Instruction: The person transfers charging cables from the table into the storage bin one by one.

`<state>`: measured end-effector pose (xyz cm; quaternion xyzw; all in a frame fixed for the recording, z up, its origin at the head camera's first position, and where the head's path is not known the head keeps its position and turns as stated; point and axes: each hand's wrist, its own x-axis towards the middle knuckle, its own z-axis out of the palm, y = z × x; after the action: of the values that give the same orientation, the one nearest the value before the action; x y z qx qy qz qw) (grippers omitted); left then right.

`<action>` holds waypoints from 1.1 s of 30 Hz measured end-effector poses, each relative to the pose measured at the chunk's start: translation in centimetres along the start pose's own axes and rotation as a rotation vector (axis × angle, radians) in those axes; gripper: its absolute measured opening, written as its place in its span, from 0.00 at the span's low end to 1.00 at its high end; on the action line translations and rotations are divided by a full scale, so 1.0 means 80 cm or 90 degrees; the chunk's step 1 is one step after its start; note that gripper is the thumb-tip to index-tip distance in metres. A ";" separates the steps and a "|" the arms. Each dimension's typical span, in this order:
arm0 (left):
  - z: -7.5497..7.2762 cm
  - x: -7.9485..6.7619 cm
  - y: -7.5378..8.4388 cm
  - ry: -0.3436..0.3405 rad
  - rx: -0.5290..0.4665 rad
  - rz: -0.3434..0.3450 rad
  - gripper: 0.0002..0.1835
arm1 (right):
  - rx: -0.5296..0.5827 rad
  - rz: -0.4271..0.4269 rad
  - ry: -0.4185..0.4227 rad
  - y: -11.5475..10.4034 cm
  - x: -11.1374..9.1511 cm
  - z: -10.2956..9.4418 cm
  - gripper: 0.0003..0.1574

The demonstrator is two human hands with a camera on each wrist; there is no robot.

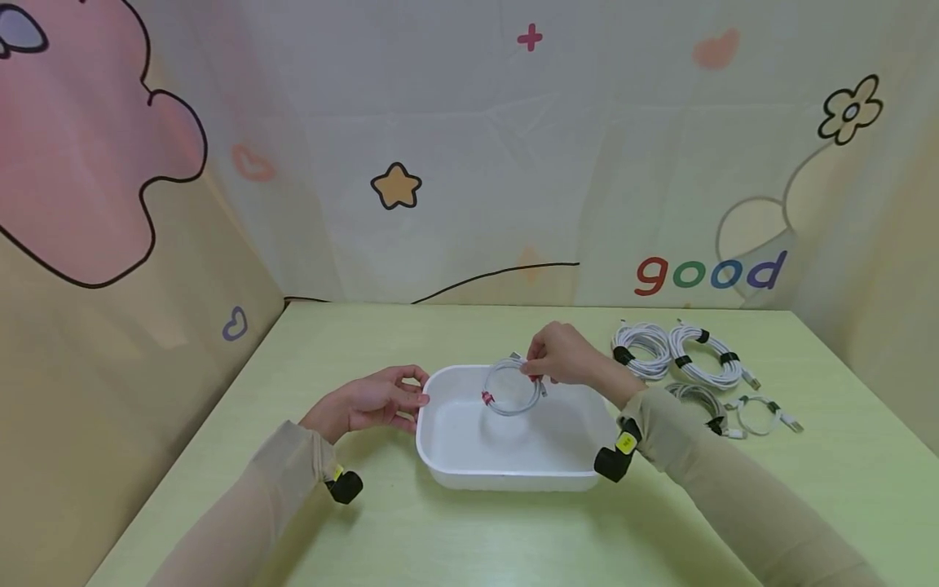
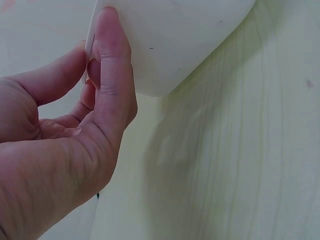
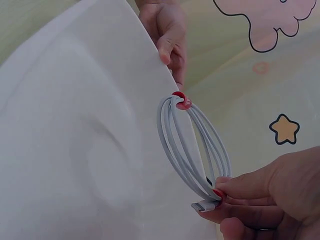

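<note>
A white plastic basin (image 1: 506, 474) sits mid-table. My left hand (image 1: 372, 401) grips its left rim, with the thumb on one side of the edge and fingers on the other; the left wrist view shows this pinch on the rim (image 2: 91, 37). Over the basin, my right hand (image 1: 568, 355) pinches a coiled white charging cable (image 3: 166, 137) by one of its red ties (image 3: 218, 194). A second red tie (image 1: 487, 398) binds the opposite side of the loop. A flat metal-tipped connector (image 3: 204, 206) pokes out beside the right fingertips.
Right of the basin lie two thick white cable coils (image 1: 661, 349) with black straps, a greyish coil (image 1: 706, 397) and a small thin white cable (image 1: 770, 404). A printed curtain (image 1: 469, 236) stands behind the pale wood-grain table (image 1: 352, 334).
</note>
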<state>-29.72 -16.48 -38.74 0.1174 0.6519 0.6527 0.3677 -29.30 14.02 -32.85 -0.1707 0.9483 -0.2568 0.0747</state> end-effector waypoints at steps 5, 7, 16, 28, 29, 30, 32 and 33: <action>0.001 0.000 0.001 0.005 0.002 -0.006 0.11 | 0.000 0.013 -0.008 -0.013 0.007 0.013 0.09; 0.000 0.000 0.000 0.006 0.004 -0.006 0.11 | 0.002 0.017 -0.010 -0.018 0.010 0.017 0.09; 0.000 0.003 -0.004 0.007 0.002 0.002 0.10 | 0.019 0.000 -0.080 -0.028 0.015 0.026 0.09; 0.003 0.009 -0.002 0.021 0.027 0.017 0.09 | 0.008 0.009 0.026 0.022 -0.023 -0.024 0.12; 0.004 0.009 -0.001 0.021 0.028 0.017 0.09 | 0.008 0.011 0.046 0.031 -0.028 -0.031 0.12; 0.004 0.009 0.000 0.023 0.028 0.017 0.09 | 0.004 0.013 0.066 0.040 -0.033 -0.037 0.11; 0.005 0.011 0.001 0.026 0.032 0.017 0.09 | -0.014 0.015 0.101 0.059 -0.042 -0.047 0.11; 0.006 0.011 0.001 0.027 0.033 0.015 0.09 | -0.030 0.019 0.116 0.069 -0.046 -0.052 0.11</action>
<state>-30.10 -15.57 -38.88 0.1207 0.6749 0.6424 0.3425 -28.38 21.74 -31.94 -0.1343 0.9593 -0.2481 -0.0120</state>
